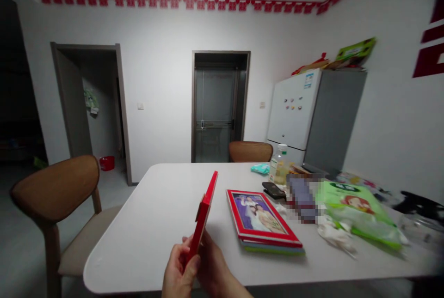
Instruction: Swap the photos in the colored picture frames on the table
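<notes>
A red picture frame (205, 210) stands nearly edge-on to me above the near side of the table, so its picture is hidden. My left hand (178, 265) grips its lower edge, thumb on the near side and fingers on the left face. On the right face, my right hand (215, 261) holds the same frame low down, with its fingers partly hidden. Just to the right lies another red picture frame (263, 217) with a photo of people on purple, resting on a blue and a green frame (275, 250).
On the white table (138, 233), the right side carries a bottle (279, 164), a dark phone-like object (274, 190), a green package (360, 212), crumpled white tissue (335, 233) and a clear container (421, 231). Brown chairs (57, 191) stand left and behind. A fridge (312, 108) is at the back right.
</notes>
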A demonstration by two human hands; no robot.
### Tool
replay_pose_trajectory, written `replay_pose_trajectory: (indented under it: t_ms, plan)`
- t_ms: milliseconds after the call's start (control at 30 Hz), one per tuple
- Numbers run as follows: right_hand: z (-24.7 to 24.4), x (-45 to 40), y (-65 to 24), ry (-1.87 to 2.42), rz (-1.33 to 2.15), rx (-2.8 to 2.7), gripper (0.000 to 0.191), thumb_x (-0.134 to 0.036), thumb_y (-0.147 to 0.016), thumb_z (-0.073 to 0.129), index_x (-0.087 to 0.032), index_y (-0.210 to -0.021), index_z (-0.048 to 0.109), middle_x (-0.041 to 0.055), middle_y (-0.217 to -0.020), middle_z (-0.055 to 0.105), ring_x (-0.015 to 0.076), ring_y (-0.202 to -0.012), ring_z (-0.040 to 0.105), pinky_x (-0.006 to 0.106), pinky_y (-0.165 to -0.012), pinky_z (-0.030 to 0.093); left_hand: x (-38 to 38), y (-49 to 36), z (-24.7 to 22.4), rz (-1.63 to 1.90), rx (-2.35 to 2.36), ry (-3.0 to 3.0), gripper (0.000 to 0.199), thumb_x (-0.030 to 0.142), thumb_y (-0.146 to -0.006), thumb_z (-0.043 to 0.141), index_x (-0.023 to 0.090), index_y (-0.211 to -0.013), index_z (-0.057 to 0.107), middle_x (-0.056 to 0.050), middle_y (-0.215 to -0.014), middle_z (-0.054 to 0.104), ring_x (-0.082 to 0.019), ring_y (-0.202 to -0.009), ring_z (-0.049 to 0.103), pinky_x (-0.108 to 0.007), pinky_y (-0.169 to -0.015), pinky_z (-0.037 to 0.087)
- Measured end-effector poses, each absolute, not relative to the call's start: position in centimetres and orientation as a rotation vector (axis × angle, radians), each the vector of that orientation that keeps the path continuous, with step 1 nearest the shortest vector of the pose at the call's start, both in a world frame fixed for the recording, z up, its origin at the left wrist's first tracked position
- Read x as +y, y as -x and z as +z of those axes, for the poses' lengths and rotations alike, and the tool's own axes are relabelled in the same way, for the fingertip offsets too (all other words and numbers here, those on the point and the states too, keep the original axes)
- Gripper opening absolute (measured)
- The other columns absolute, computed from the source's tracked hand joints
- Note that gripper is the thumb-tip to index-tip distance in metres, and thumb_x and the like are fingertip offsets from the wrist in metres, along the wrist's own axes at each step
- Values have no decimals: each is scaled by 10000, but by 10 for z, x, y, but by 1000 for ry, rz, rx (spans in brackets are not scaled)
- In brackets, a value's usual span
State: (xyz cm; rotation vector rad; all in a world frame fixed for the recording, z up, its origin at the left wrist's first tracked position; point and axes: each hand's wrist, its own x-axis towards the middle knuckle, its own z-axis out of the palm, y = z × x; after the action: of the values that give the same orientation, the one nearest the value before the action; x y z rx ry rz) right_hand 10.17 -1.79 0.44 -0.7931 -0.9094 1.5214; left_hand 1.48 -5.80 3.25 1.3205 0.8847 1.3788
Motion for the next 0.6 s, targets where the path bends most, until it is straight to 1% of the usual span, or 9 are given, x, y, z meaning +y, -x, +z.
replay_pose_trajectory:
  t_ms: [67, 100, 133, 200, 267, 367, 433, 500, 600]
  plan:
    - [18, -19, -114, 733, 1445, -781, 407, -525, -721, 409, -159, -776, 577, 69, -710, 652, 188, -643, 605, 302, -576, 467, -59, -34, 46, 1394, 790, -1253, 365, 504, -630, 611, 189, -767, 489, -35, -794, 647, -230, -832, 596, -335, -756, 457]
    - [28, -19, -127, 723, 1378, -725, 374, -492, -715, 442, -157, -816, 572, 64, -732, 656, 191, -654, 609, 303, -575, 471, -59, -42, 56, 1422, 741, -1223, 381, 466, -621, 639, 191, -833, 482, -38, -844, 642, -228, -863, 589, -331, -768, 456]
    - [38, -19, -144, 730, 1328, -712, 354, -456, -710, 468, -155, -871, 562, 60, -757, 659, 195, -667, 613, 306, -571, 475, -57, -48, 66, 1484, 686, -1198, 447, 423, -609, 665, 198, -934, 456, -49, -942, 623, -226, -919, 567, -329, -798, 445]
    - [58, -17, -186, 827, 1227, -732, 337, -391, -698, 502, -177, -957, 531, 37, -773, 664, 195, -674, 620, 309, -568, 480, -51, -59, 83, 1561, 661, -1188, 522, 363, -651, 648, 205, -1076, 389, -66, -1073, 572, -212, -975, 541, -324, -847, 417]
    - [73, -15, -232, 1064, 1144, -856, 323, -347, -692, 511, -202, -981, 520, 17, -738, 670, 187, -628, 624, 315, -572, 483, -41, -70, 90, 1472, 668, -1224, 501, 357, -714, 579, 187, -1132, 361, -83, -1104, 557, -203, -960, 553, -317, -830, 430]
    - [82, -6, -291, 1196, 1110, -881, 269, -261, -653, 553, -174, -907, 562, 27, -652, 672, 190, -565, 621, 319, -577, 482, -23, -95, 78, 1251, 702, -1309, 434, 360, -747, 512, 116, -1093, 420, -116, -1049, 592, -208, -898, 588, -301, -767, 466]
    - [78, 1, -319, 1274, 1092, -888, 214, -219, -626, 572, -151, -829, 591, 38, -605, 668, 191, -531, 615, 318, -576, 482, -12, -115, 62, 1203, 757, -1342, 380, 329, -741, 513, 92, -1035, 468, -122, -988, 624, -212, -877, 597, -296, -758, 465]
    - [69, 9, -339, 1350, 1069, -892, 165, -209, -611, 582, -142, -760, 608, 43, -573, 663, 193, -515, 610, 316, -574, 480, -4, -131, 48, 1170, 825, -1380, 321, 289, -728, 522, 105, -991, 503, -114, -957, 640, -221, -883, 594, -298, -760, 457]
    - [52, 15, -359, 1447, 1029, -907, 152, -218, -584, 609, -140, -713, 626, 43, -558, 660, 200, -537, 612, 307, -574, 476, 3, -145, 34, 1112, 930, -1457, 286, 251, -704, 537, 163, -976, 530, -72, -1010, 627, -223, -962, 554, -289, -811, 417]
